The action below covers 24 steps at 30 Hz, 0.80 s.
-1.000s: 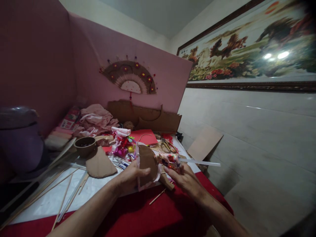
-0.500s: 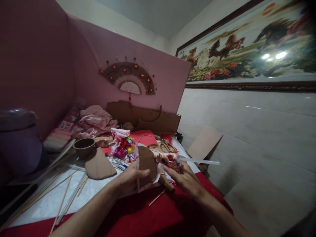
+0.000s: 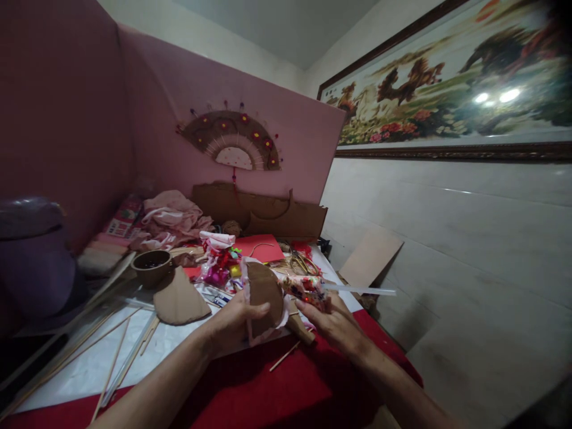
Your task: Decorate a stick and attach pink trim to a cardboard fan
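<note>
My left hand is closed on the left side of a half-round cardboard piece, its thumb lying on the brown face. Pale fabric wraps over the edges of this piece. In my right hand is a flower-patterned glue gun, with a long translucent glue stick jutting out of its back. The gun's front end points at the curved edge of the cardboard; whether it touches there I cannot make out. Just under the hands lies a brown cardboard roll or strip.
A fan-shaped cardboard and a brown bowl lie to the left, with thin wooden sticks nearer me. Behind are gold-handled scissors, red paper and crumpled pink cloth. A decorated fan hangs on the pink panel.
Both hands keep their holds with almost no movement. The cardboard piece has tilted very slightly, and the camera view has shifted a little.
</note>
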Motion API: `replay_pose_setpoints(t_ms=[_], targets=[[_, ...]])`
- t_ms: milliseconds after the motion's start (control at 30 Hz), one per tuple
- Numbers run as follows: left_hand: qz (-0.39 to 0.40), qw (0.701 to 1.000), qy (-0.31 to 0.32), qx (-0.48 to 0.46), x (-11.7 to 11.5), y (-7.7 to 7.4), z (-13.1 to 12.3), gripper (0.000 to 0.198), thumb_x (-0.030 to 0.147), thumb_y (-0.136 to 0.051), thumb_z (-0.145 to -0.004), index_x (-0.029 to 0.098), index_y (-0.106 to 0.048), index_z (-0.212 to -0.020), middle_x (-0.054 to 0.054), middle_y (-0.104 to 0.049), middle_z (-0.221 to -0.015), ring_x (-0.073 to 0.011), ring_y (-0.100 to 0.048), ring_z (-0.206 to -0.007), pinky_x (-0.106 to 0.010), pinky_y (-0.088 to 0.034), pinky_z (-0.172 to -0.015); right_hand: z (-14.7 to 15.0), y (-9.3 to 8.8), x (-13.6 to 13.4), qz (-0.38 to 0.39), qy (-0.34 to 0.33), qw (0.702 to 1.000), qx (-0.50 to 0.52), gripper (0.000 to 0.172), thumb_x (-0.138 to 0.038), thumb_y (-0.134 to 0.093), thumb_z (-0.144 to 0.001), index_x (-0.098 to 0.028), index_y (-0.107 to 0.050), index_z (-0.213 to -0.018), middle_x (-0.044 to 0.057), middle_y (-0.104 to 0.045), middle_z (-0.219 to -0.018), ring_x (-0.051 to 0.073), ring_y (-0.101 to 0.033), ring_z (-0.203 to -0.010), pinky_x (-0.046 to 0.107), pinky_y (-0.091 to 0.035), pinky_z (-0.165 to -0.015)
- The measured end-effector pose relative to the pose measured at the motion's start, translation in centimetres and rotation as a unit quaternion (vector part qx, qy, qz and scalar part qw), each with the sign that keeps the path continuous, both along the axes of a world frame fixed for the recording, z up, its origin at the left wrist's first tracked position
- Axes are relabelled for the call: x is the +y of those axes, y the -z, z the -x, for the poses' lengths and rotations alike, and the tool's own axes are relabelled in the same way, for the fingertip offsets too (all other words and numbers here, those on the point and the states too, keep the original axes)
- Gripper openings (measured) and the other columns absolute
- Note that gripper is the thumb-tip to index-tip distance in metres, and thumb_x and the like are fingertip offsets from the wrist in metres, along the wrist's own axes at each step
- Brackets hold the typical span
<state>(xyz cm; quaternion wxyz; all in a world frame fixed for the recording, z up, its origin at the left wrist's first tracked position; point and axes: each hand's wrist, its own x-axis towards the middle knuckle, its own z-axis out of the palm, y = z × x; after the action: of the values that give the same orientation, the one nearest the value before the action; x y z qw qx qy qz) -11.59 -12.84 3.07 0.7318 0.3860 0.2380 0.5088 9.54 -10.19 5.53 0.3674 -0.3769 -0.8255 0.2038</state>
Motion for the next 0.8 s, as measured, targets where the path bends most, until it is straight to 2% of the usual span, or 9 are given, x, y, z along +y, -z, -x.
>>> replay_pose_setpoints(t_ms=[200, 300, 400, 533, 667, 800], targets=[[-0.005, 1.0, -0.003, -0.006, 0.2, 0.2, 0.3, 0.041, 0.01, -0.067, -0.069, 0.018, -0.057, -0.108, -0.009, -0.065, -0.091, -0.0199, -0.062, -0.075, -0.038, -0.05, -0.069, 0.2, -1.0, -0.8, 0.072, -0.025, 0.997, 0.032, 0.027, -0.04, -0.052, -0.084, -0.029, -0.067, -0.104, 0.002, -0.069, -0.103, 0.023, -0.063, -0.095, 0.037, -0.047, -0.09], [0.003, 1.0, 0.006, -0.005, 0.1, 0.1, 0.2, 0.036, 0.01, -0.067, -0.069, 0.017, -0.059, -0.103, -0.008, -0.065, -0.087, -0.0183, -0.061, -0.071, -0.038, -0.05, -0.07, 0.5, -1.6, -0.9, 0.07, -0.024, 0.996, 0.043, 0.028, -0.039, -0.051, -0.085, -0.027, -0.066, -0.105, 0.004, -0.069, -0.104, 0.023, -0.062, -0.096, 0.037, -0.047, -0.09], [0.009, 1.0, 0.011, -0.006, 0.0, 0.0, 0.1, 0.03, 0.011, -0.068, -0.069, 0.015, -0.06, -0.097, -0.008, -0.065, -0.087, -0.0175, -0.061, -0.073, -0.035, -0.05, -0.072, 0.8, -1.6, -0.8, 0.019, -0.004, 1.0, 0.019, 0.027, -0.036, -0.049, -0.085, -0.025, -0.068, -0.102, 0.005, -0.07, -0.101, 0.024, -0.061, -0.099, 0.038, -0.046, -0.09], [0.012, 1.0, 0.019, -0.013, -0.1, -0.1, 0.1, 0.038, 0.011, -0.068, -0.07, 0.018, -0.057, -0.105, -0.01, -0.065, -0.096, -0.0212, -0.063, -0.081, -0.038, -0.05, -0.075, 0.4, -0.3, -0.3, -0.075, 0.021, 0.996, -0.044, 0.028, -0.031, -0.044, -0.087, -0.026, -0.068, -0.101, 0.007, -0.069, -0.093, 0.024, -0.061, -0.091, 0.038, -0.048, -0.083], [0.013, 0.999, 0.025, -0.019, -0.2, -0.1, 0.1, 0.041, 0.01, -0.067, -0.071, 0.018, -0.055, -0.109, -0.011, -0.066, -0.097, -0.0221, -0.064, -0.082, -0.036, -0.05, -0.071, -0.8, 1.3, 0.6, -0.144, -0.011, 0.982, -0.121, 0.035, -0.023, -0.047, -0.083, -0.029, -0.065, -0.112, 0.008, -0.067, -0.096, 0.026, -0.059, -0.093, 0.04, -0.047, -0.082], [0.011, 0.999, 0.028, -0.027, -0.2, -0.1, 0.1, 0.042, 0.01, -0.067, -0.071, 0.018, -0.056, -0.11, -0.011, -0.065, -0.099, -0.021, -0.064, -0.082, -0.034, -0.05, -0.072, -1.1, 2.0, 1.1, -0.183, -0.02, 0.97, -0.16, 0.039, -0.021, -0.046, -0.083, -0.03, -0.062, -0.117, 0.008, -0.065, -0.102, 0.026, -0.058, -0.094, 0.039, -0.049, -0.08]])
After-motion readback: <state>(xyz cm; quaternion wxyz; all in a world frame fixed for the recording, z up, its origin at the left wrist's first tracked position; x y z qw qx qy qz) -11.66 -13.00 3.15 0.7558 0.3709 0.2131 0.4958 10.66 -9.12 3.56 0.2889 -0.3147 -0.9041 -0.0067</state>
